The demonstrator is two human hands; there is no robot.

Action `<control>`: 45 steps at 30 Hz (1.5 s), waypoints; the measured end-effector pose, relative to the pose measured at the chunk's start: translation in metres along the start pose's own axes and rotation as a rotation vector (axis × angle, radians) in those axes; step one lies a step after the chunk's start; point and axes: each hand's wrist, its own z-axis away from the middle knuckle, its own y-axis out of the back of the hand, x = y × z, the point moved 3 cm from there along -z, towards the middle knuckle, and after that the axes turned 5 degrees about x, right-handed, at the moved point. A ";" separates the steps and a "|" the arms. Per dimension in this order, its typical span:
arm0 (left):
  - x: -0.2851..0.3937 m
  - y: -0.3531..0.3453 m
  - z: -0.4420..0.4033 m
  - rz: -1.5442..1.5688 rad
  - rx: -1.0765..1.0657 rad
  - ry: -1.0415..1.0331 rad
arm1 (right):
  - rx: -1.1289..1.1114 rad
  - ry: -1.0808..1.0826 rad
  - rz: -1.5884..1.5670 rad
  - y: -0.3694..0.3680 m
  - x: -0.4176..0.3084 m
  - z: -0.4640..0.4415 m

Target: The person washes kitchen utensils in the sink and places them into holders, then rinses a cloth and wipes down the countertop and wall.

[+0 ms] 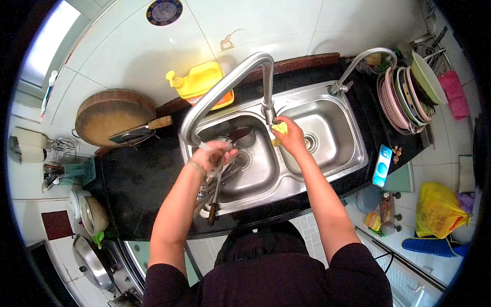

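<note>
The left hand (216,156) was palm up below the mouth of the curved faucet (267,84), over the left side of the double sink (287,190), and was blurred; its fingers curled around something brown, though I could not tell whether they gripped it. The right hand (291,137) had its fingers closed on a yellow sponge or cloth (280,128) beside the faucet's base, between the two basins. Metal utensils (218,189) lay in the left basin (262,171), one with its wooden handle (212,214) over the front rim.

Behind the sink stood a yellow bottle (203,79), its orange-and-white label too small to read. On the wall, a round blue plaque (164,12) carried a ring of marks that could not be made out. The phone (381,166) on the right of the counter had a lit blue screen with small white figures, not legible; the yellow bag (437,207) bore red print, also unreadable
</note>
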 end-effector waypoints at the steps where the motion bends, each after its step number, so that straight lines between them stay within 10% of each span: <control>1: 0.004 -0.017 0.008 -0.068 0.039 -0.042 | 0.002 -0.003 0.002 0.001 -0.001 0.002; 6: -0.012 0.018 -0.016 -0.792 -0.060 -0.138 | 0.002 -0.209 -0.087 0.010 0.014 0.029; 8: -0.041 0.008 -0.007 -0.932 0.033 -0.455 | -0.062 -0.322 -0.077 0.032 0.022 0.054; 11: -0.059 0.073 -0.020 -1.240 0.317 -0.335 | -0.314 -0.507 0.005 0.052 -0.017 0.099; 15: -0.072 0.095 -0.004 -1.726 0.426 -0.807 | -0.567 -0.173 0.242 0.051 -0.006 0.164; 24: -0.073 0.091 0.070 -1.955 0.415 -1.095 | 0.120 -0.039 0.282 0.143 0.010 0.183; 27: -0.058 0.097 0.140 -0.951 0.237 -0.632 | 0.485 -0.145 0.416 0.215 0.042 0.186; 30: -0.072 0.113 0.224 -0.152 0.580 -0.434 | 0.723 -0.339 0.624 0.276 0.094 0.198; 38: -0.172 0.158 0.211 -0.103 0.604 -0.216 | 0.480 -1.072 0.769 0.301 0.129 0.144; 45: -0.256 0.178 0.178 -0.049 0.409 -0.090 | 0.426 -1.150 0.891 0.303 0.134 0.140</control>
